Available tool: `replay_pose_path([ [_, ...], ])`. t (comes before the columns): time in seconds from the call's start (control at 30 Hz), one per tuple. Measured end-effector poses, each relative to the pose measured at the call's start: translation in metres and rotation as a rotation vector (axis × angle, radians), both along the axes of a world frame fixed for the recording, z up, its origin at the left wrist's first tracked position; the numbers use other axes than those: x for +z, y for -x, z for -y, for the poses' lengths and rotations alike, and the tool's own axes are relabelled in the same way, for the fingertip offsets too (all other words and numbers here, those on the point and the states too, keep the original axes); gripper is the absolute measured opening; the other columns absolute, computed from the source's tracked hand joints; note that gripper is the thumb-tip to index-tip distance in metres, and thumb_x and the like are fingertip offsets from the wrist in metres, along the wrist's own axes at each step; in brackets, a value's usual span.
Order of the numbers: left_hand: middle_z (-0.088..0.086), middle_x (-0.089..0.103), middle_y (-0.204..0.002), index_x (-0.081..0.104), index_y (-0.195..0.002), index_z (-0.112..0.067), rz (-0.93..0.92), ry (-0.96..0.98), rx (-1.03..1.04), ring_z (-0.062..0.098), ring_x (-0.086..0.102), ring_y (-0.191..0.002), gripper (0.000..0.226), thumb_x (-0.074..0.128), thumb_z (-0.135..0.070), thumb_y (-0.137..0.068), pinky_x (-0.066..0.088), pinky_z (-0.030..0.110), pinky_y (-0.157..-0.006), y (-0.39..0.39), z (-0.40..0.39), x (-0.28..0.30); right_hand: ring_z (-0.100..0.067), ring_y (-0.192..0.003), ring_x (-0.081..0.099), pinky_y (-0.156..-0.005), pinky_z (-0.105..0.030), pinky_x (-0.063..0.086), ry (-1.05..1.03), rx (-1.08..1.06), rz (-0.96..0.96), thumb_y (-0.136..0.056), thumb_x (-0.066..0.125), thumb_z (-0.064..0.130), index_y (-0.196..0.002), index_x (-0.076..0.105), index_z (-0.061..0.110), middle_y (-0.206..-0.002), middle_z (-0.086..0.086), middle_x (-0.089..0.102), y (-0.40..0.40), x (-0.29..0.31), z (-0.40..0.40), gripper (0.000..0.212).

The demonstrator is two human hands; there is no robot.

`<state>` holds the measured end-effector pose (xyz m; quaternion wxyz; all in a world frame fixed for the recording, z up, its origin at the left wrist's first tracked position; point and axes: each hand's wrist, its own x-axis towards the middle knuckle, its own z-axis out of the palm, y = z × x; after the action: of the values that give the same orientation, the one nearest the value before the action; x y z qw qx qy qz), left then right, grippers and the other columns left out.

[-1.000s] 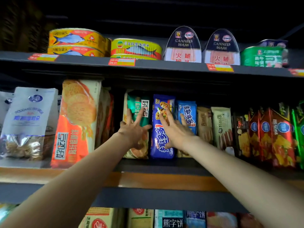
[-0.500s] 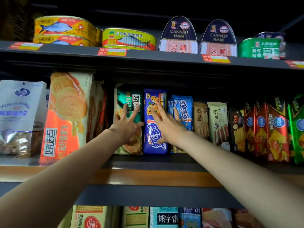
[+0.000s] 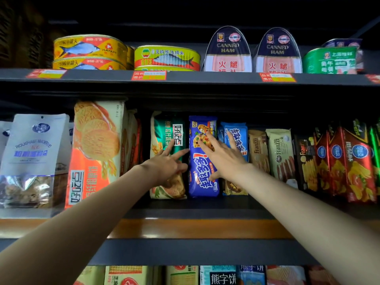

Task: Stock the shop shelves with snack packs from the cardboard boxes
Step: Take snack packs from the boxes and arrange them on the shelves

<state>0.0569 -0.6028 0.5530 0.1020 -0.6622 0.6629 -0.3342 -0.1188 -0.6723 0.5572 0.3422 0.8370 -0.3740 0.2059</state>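
Two hands: both mine, raised to the middle shelf [image 3: 185, 210], fingers spread.
Far left: white pouch [image 3: 33, 159], upright, clear window at its base.
Next: orange biscuit pack [image 3: 94, 153], tall, standing just beside the pouch.
Green pack [image 3: 166, 140]: upright, to the right of the orange one across a dark gap.
Left hand [image 3: 166, 165]: released, fingers straight and fanned, lying flat against the front of the green pack; it grasps nothing.
Blue cookie pack [image 3: 202, 177]: upright on the middle shelf, between the green pack and a light blue pack [image 3: 236, 132], touching both.
Right hand [image 3: 224, 157]: released, fingers straight, palm pressed on the blue cookie pack's front, outer fingers reaching over onto the light blue pack.
Right of that: two Franzzi packs [image 3: 277, 153], then a row of red packs [image 3: 357, 161], all upright.
Top shelf [image 3: 205, 78]: yellow fish tins [image 3: 88, 48] stacked at left, a flatter fish tin [image 3: 166, 56], two ham tins [image 3: 228, 52], a green tin [image 3: 331, 60].
Bottom shelf: tops of more packs, partly cut off.
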Motion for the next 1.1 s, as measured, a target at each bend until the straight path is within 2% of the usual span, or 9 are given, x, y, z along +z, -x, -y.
replay_pose_path([
  [0.17, 0.004, -0.018, -0.155, 0.027, -0.14, -0.032, 0.074, -0.003, -0.011, 0.045, -0.026, -0.135, 0.069, 0.065, -0.025, -0.083, 0.009, 0.055, -0.116, -0.008, -0.001, -0.001, -0.029, -0.143, 0.02, -0.111, -0.05, -0.015, 0.026, -0.019, -0.043, -0.074, 0.074, 0.043, -0.151, -0.004, 0.021, -0.157, -0.011, -0.014, 0.002, 0.006, -0.004, 0.112],
  [0.37, 0.005, -0.019, -0.155, 0.029, -0.14, -0.03, 0.062, -0.041, -0.018, 0.044, -0.028, -0.134, 0.06, 0.057, -0.017, -0.088, 0.009, 0.054, -0.116, 0.004, -0.012, 0.002, -0.028, -0.144, 0.018, -0.11, -0.049, -0.016, 0.043, 0.001, -0.037, -0.075, 0.074, 0.039, -0.15, -0.005, 0.022, -0.157, -0.01, -0.014, 0.002, 0.0, -0.006, 0.111],
  [0.5, 0.007, -0.015, -0.156, 0.026, -0.142, -0.03, 0.141, -0.049, -0.052, 0.041, -0.026, -0.137, 0.061, 0.054, -0.017, -0.09, -0.003, 0.052, -0.117, 0.007, -0.015, 0.001, -0.027, -0.143, 0.019, -0.111, -0.05, -0.014, 0.029, -0.011, -0.024, -0.074, 0.074, 0.042, -0.15, -0.004, 0.021, -0.157, -0.009, -0.014, 0.005, -0.006, -0.009, 0.111],
  [0.67, 0.007, -0.017, -0.156, 0.022, -0.144, -0.031, 0.027, 0.022, -0.117, 0.034, -0.021, -0.141, 0.061, 0.051, -0.018, -0.092, 0.007, 0.044, -0.119, 0.003, -0.02, 0.002, -0.029, -0.144, 0.013, -0.112, -0.056, -0.01, 0.002, 0.004, 0.014, -0.075, 0.074, 0.04, -0.15, -0.003, 0.025, -0.157, -0.007, -0.015, 0.005, -0.005, -0.008, 0.108],
  [0.77, 0.007, -0.013, -0.156, 0.02, -0.144, -0.03, 0.038, 0.08, -0.128, 0.033, -0.017, -0.142, 0.063, 0.052, -0.021, -0.091, 0.007, 0.042, -0.119, -0.003, -0.022, 0.002, -0.027, -0.144, 0.014, -0.113, -0.057, -0.009, -0.029, 0.039, 0.034, -0.075, 0.074, 0.04, -0.151, -0.002, 0.025, -0.157, -0.005, -0.017, 0.006, -0.006, -0.008, 0.108],
  [0.97, 0.005, -0.008, -0.156, 0.02, -0.142, -0.03, 0.04, 0.188, -0.174, 0.03, -0.015, -0.143, 0.06, 0.052, -0.032, -0.092, 0.008, 0.046, -0.118, -0.001, -0.024, 0.005, -0.023, -0.141, 0.025, -0.111, -0.051, -0.011, -0.033, 0.12, 0.111, -0.074, 0.074, 0.044, -0.151, 0.007, 0.023, -0.158, -0.002, -0.011, 0.01, -0.001, -0.006, 0.104],
  [1.1, 0.004, -0.004, -0.156, 0.021, -0.141, -0.03, -0.042, 0.272, -0.243, 0.028, -0.01, -0.144, 0.061, 0.053, -0.039, -0.09, 0.008, 0.045, -0.118, 0.009, -0.02, 0.009, -0.022, -0.142, 0.025, -0.113, -0.053, -0.008, -0.058, 0.136, 0.153, -0.075, 0.073, 0.044, -0.15, 0.008, 0.021, -0.158, -0.001, -0.01, 0.014, 0.0, -0.001, 0.103],
])
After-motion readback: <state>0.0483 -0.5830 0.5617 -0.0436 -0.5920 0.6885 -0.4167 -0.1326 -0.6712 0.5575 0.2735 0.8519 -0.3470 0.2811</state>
